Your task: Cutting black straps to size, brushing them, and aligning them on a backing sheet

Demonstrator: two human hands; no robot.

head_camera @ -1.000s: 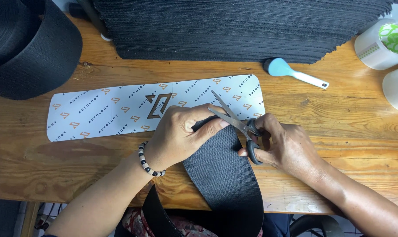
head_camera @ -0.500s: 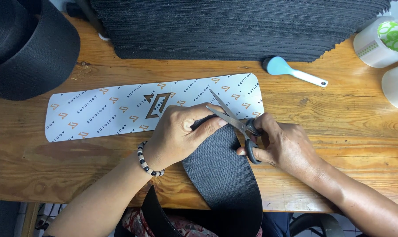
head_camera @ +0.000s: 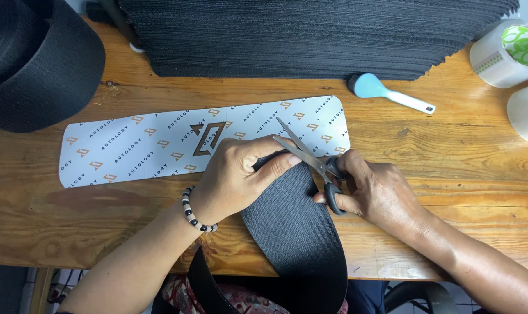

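Note:
A wide black woven strap runs up from below the table edge onto the wooden table. My left hand, with a bead bracelet at the wrist, pinches the strap's upper end. My right hand grips black-handled scissors, blades slightly apart at the strap's top edge. Under both lies a long white printed card template with rounded ends.
A tall stack of black fabric pieces fills the back of the table. A large roll of black strap sits at the far left. A blue-headed brush and two white containers lie at the right.
The scissors and both hands stay at the strap's top end; only slight shifts of the blades and fingers show.

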